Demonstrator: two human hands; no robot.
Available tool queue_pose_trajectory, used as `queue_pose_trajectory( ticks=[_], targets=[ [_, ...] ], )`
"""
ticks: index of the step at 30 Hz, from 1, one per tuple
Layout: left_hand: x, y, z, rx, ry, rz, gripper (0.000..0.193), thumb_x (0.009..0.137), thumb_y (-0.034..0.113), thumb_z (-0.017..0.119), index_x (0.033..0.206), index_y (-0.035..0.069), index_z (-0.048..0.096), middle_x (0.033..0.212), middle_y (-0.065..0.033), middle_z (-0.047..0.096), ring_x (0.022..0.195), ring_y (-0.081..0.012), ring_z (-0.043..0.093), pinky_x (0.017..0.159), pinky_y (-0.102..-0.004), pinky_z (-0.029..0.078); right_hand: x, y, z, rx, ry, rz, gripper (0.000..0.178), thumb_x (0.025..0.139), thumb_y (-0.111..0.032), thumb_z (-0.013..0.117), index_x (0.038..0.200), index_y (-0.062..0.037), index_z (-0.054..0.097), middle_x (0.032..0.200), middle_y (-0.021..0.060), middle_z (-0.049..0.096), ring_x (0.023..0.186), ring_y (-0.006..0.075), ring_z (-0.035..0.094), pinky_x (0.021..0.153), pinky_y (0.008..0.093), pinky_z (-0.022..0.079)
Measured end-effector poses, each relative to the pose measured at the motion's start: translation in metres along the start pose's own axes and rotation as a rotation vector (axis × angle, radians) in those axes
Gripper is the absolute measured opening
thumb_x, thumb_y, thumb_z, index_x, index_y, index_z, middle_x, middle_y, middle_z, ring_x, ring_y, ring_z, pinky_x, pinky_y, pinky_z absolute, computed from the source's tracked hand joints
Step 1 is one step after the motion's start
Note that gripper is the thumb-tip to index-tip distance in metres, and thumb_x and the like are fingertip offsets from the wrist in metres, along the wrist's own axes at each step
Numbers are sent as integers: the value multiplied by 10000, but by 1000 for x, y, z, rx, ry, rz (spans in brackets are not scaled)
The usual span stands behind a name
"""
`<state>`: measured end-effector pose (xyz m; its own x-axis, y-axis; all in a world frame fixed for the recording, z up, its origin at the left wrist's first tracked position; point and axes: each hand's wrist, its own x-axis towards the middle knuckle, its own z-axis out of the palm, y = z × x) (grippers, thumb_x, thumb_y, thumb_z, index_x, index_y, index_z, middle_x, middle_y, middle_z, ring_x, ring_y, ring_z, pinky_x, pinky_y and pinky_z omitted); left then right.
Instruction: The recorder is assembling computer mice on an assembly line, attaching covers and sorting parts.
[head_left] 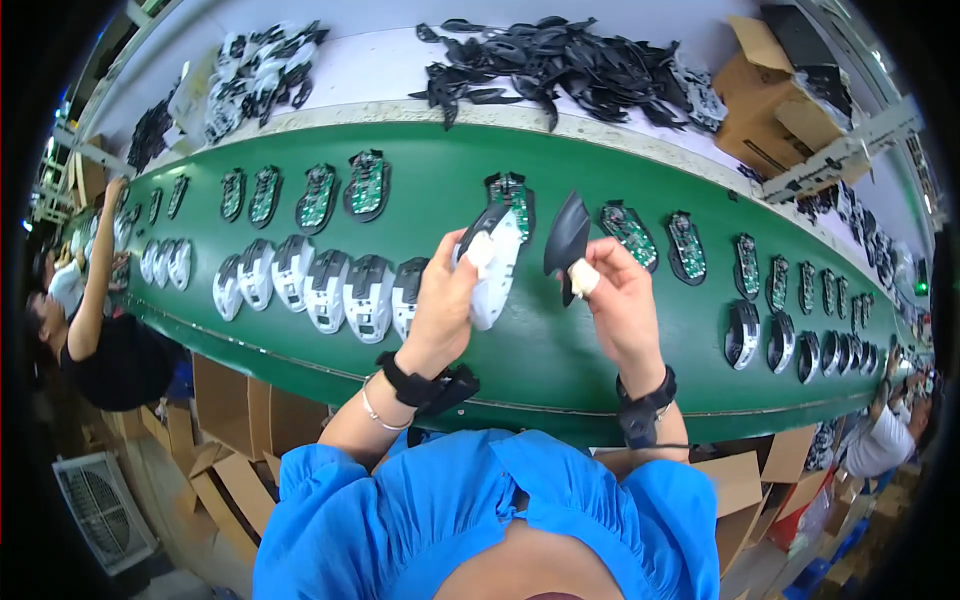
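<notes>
My left hand (440, 305) is closed around a white and black computer mouse shell (497, 275), tilted upright, with a white cover on the thumb. To its right, my right hand (622, 305) pinches a curved black plastic mouse side panel (568, 235), also with a white cover on a fingertip. The panel and the shell are apart. Just behind the shell lies a mouse base with a green circuit board (512, 192), partly hidden. Left of my left hand stands a row of mouse shells (325, 290), the closest partly covered by that hand.
More mouse bases (317, 198) line the green work surface (560, 370) on both sides. Black plastic parts (570, 75) are heaped on the shelf behind, beside a cardboard box (770, 110). One co-worker (115, 355) reaches in at far left; another (880, 440) is at far right.
</notes>
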<state>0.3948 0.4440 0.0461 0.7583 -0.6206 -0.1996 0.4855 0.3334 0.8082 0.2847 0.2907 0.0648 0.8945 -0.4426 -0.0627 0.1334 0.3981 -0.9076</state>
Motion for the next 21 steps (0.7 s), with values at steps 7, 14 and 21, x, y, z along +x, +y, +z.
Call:
queue_pose_trajectory(
  ticks=[7,14,21],
  targets=[
    [2,-7,-1,38,35,157,280,979,244,482,1151,23,490,1002,-18,562,871,-59,518,771,-217,437,-2,13,33,-105,-72,-28,137,818,-2,661,925,8,576,819,18,599,738,61,582,674,203,489],
    [3,-1,-7,41,82,321,263,968,162,486,1166,-12,473,1043,-40,552,905,-74,511,798,-224,437,-4,20,45,-270,-23,41,168,797,-36,699,903,20,581,778,34,616,708,70,603,647,204,499],
    [0,13,-6,-2,-21,190,394,905,99,547,1259,-17,416,1160,-81,529,1019,-114,519,889,-262,431,14,27,30,41,-188,190,153,792,-31,704,899,-6,597,818,29,632,753,86,607,685,219,499]
  ],
)
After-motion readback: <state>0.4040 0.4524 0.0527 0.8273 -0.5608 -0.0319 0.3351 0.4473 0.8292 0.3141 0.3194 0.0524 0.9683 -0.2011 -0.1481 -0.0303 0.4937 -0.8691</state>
